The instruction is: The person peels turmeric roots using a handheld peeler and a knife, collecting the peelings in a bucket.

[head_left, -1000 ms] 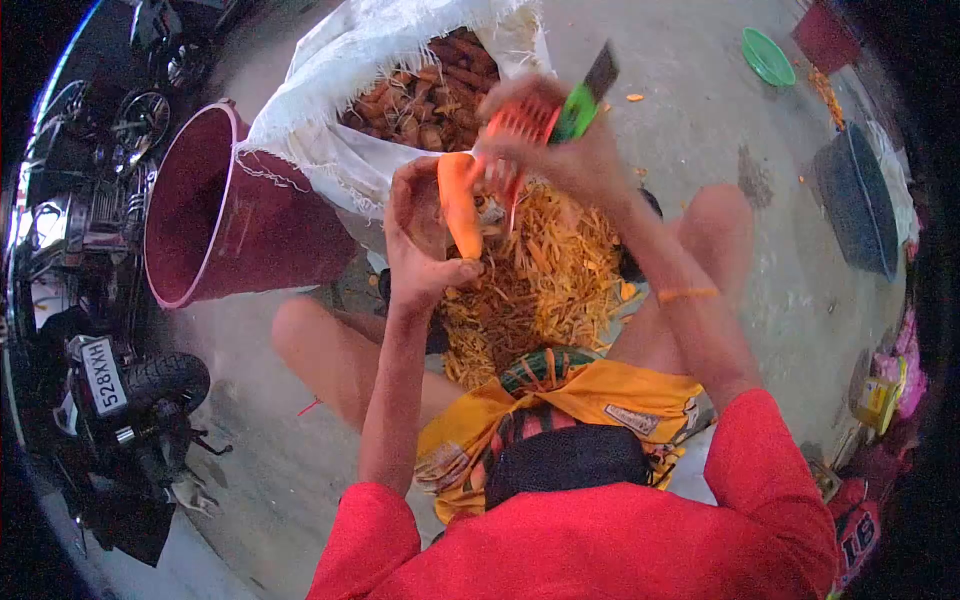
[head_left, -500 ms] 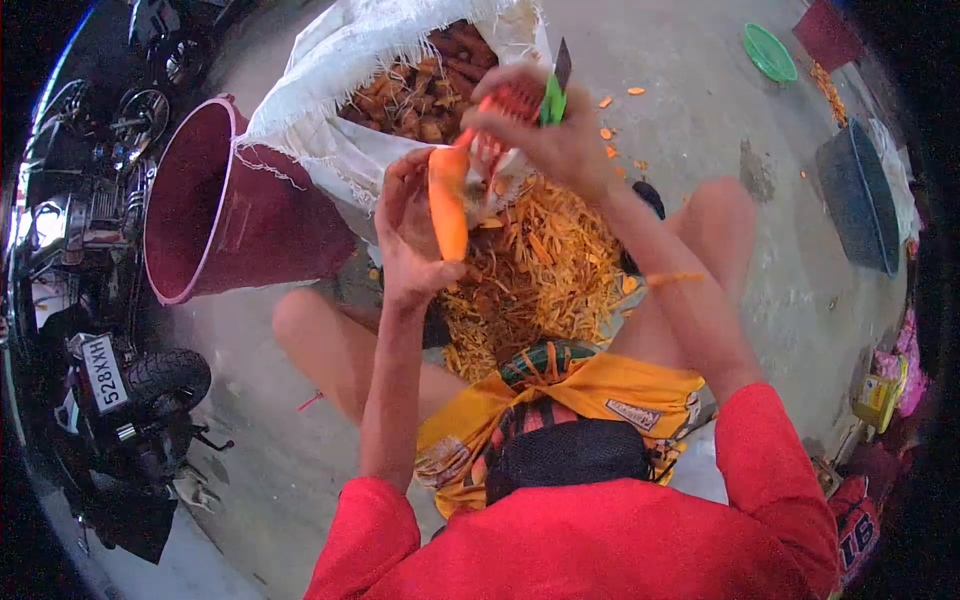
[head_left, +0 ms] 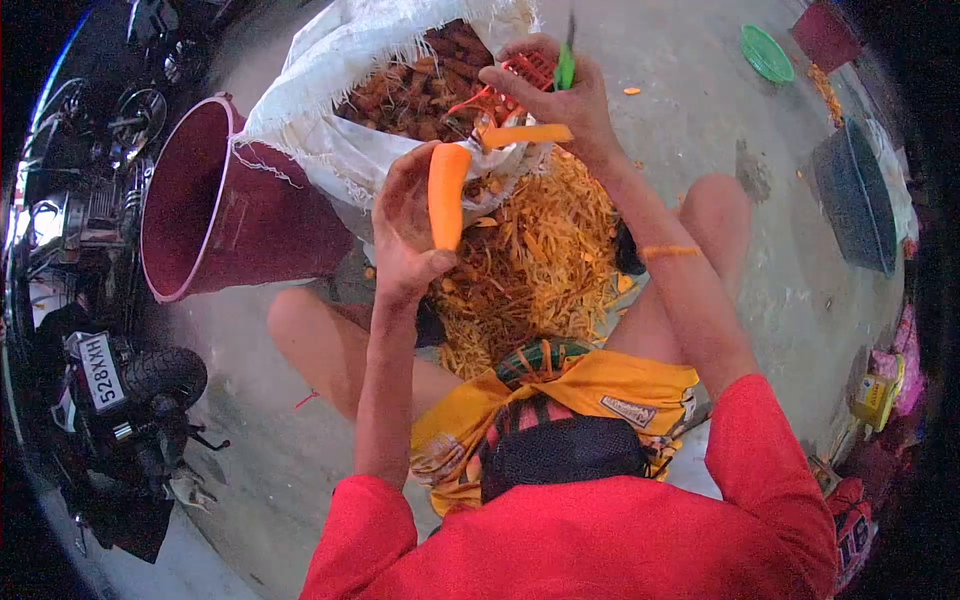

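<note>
My left hand [head_left: 400, 230] grips a peeled orange carrot [head_left: 446, 195], held upright over a heap of carrot peelings [head_left: 530, 265] between my knees. My right hand [head_left: 560, 100] is farther out, closed on a peeler with a red head and green handle [head_left: 548, 68]. A long orange strip of peel [head_left: 528, 134] hangs just under that hand, beside the carrot's top. Behind both hands stands an open white sack [head_left: 340, 70] full of unpeeled carrots [head_left: 405, 95].
A large maroon bucket [head_left: 215, 205] lies tilted at my left, next to the sack. A motorbike with a number plate [head_left: 95, 372] stands at far left. A dark basin [head_left: 858, 200] and a green plate [head_left: 767, 52] sit on the concrete floor at right.
My right hand has drawn the peeler up and away from the carrot toward the sack, and a fresh strip of peel has come off. My left hand raised the carrot slightly.
</note>
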{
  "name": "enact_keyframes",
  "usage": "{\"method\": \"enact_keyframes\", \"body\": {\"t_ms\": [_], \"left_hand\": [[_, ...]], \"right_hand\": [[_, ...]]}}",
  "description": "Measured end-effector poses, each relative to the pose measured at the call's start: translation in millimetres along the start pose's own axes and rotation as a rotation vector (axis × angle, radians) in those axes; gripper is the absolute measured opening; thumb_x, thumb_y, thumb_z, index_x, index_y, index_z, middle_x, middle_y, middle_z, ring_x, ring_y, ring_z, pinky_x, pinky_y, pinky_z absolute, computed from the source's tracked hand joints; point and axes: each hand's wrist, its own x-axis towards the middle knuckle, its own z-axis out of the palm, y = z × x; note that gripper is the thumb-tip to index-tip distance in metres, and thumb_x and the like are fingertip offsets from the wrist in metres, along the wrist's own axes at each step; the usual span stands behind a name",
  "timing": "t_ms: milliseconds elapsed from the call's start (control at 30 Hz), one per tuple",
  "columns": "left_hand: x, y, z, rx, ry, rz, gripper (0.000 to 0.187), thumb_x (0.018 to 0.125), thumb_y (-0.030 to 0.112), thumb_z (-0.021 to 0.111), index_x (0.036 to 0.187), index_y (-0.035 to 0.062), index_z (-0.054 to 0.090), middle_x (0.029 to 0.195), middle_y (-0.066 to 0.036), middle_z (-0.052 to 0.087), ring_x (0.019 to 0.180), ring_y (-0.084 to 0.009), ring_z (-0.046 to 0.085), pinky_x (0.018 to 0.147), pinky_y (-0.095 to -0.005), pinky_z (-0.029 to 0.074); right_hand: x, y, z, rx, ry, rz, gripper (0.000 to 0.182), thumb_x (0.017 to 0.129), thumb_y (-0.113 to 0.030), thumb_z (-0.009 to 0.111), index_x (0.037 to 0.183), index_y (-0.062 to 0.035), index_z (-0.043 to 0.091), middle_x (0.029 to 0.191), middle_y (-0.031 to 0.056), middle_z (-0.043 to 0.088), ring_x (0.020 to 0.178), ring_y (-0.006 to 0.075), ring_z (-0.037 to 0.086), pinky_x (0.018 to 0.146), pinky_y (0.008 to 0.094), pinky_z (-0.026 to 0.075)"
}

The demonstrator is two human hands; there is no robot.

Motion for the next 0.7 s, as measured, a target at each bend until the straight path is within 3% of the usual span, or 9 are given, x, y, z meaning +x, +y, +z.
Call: {"method": "enact_keyframes", "body": {"t_ms": [100, 167, 233, 300, 367, 433, 467, 600, 700], "left_hand": [[3, 7, 4, 0.012, 0.037, -0.053, 0.11, 0.054, 0.038, 0.097, 0.142, -0.0044, 0.045, 0.135, -0.012, 0.056, 0.128, -0.0229, 0.054, 0.113, -0.0386, 0.039], [3, 2, -3, 0.076, 0.018, -0.05, 0.111, 0.054, 0.037, 0.098, 0.142, -0.0039, 0.045, 0.135, -0.012, 0.057, 0.127, -0.0234, 0.055, 0.112, -0.0382, 0.04], [-2, 3, -6, 0.139, -0.012, -0.065, 0.112, 0.053, 0.036, 0.098, 0.143, -0.0034, 0.044, 0.134, -0.012, 0.057, 0.127, -0.024, 0.056, 0.112, -0.0378, 0.04], [-2, 9, -1, 0.183, -0.104, -0.064, 0.117, 0.05, 0.034, 0.099, 0.146, -0.0012, 0.041, 0.131, -0.013, 0.059, 0.123, -0.0245, 0.058, 0.111, -0.0379, 0.041], [-1, 11, 7, 0.092, -0.083, -0.079, 0.125, 0.048, 0.03, 0.099, 0.15, 0.004, 0.032, 0.129, -0.014, 0.06, 0.121, -0.0253, 0.059, 0.11, -0.0389, 0.043], [0, 14, 7, 0.253, -0.09, -0.04, 0.133, 0.047, 0.027, 0.099, 0.154, 0.0086, 0.024, 0.127, -0.014, 0.06, 0.12, -0.0262, 0.06, 0.109, -0.0401, 0.043], [1, 14, 5, 0.295, -0.119, -0.01, 0.135, 0.046, 0.027, 0.099, 0.154, 0.0106, 0.02, 0.126, -0.015, 0.06, 0.12, -0.0275, 0.059, 0.11, -0.041, 0.042], [-1, 19, 5, 0.356, -0.15, 0.05, 0.137, 0.045, 0.027, 0.099, 0.155, 0.0107, 0.019, 0.126, -0.015, 0.06, 0.121, -0.0274, 0.058, 0.11, -0.0413, 0.041], [2, 24, -1, 0.413, -0.171, 0.098, 0.125, 0.045, 0.03, 0.099, 0.148, 0.0011, 0.035, 0.13, -0.013, 0.056, 0.124, -0.0246, 0.056, 0.112, -0.0394, 0.04]], "right_hand": [[-11, -17, 6, 0.045, -0.071, -0.045, 0.024, 0.081, -0.018, 0.087, 0.096, -0.0056, 0.072, 0.087, -0.0012, 0.071, 0.078, 0.006, 0.063, 0.073, 0.0242, 0.054], [-24, -23, 7, -0.027, -0.287, 0.0, 0.027, 0.083, -0.015, 0.084, 0.103, -0.0041, 0.07, 0.104, 0.0028, 0.07, 0.095, 0.0077, 0.065, 0.083, 0.0258, 0.054], [-13, -1, 1, -0.056, -0.263, -0.045, 0.025, 0.085, -0.016, 0.084, 0.101, -0.0029, 0.07, 0.1, 0.0019, 0.071, 0.092, 0.0083, 0.066, 0.082, 0.0264, 0.054], [7, 16, -12, -0.24, -0.084, -0.043, 0.026, 0.081, -0.024, 0.087, 0.098, -0.0085, 0.073, 0.087, -0.0027, 0.072, 0.079, 0.0061, 0.064, 0.074, 0.0248, 0.053], [13, 17, -20, -0.339, -0.057, -0.098, 0.025, 0.083, -0.024, 0.085, 0.097, -0.0074, 0.073, 0.086, -0.0009, 0.073, 0.081, 0.0072, 0.066, 0.075, 0.0255, 0.054], [9, 10, -12, -0.028, -0.128, -0.094, 0.023, 0.084, -0.023, 0.084, 0.096, -0.0059, 0.074, 0.082, 0.0014, 0.074, 0.078, 0.009, 0.068, 0.073, 0.0265, 0.056], [3, 7, -9, -0.013, -0.187, -0.077, 0.024, 0.084, -0.022, 0.084, 0.095, -0.0045, 0.073, 0.08, 0.0022, 0.073, 0.077, 0.0098, 0.069, 0.072, 0.0274, 0.057], [13, 36, -25, -0.296, -0.113, 0.087, 0.028, 0.084, -0.026, 0.084, 0.095, -0.0047, 0.072, 0.082, 0.0023, 0.073, 0.077, 0.009, 0.068, 0.071, 0.0274, 0.055], [16, 29, -30, -0.303, -0.048, 0.035, 0.028, 0.085, -0.028, 0.082, 0.095, -0.0035, 0.071, 0.08, 0.0022, 0.072, 0.075, 0.0091, 0.066, 0.069, 0.0254, 0.054]]}}
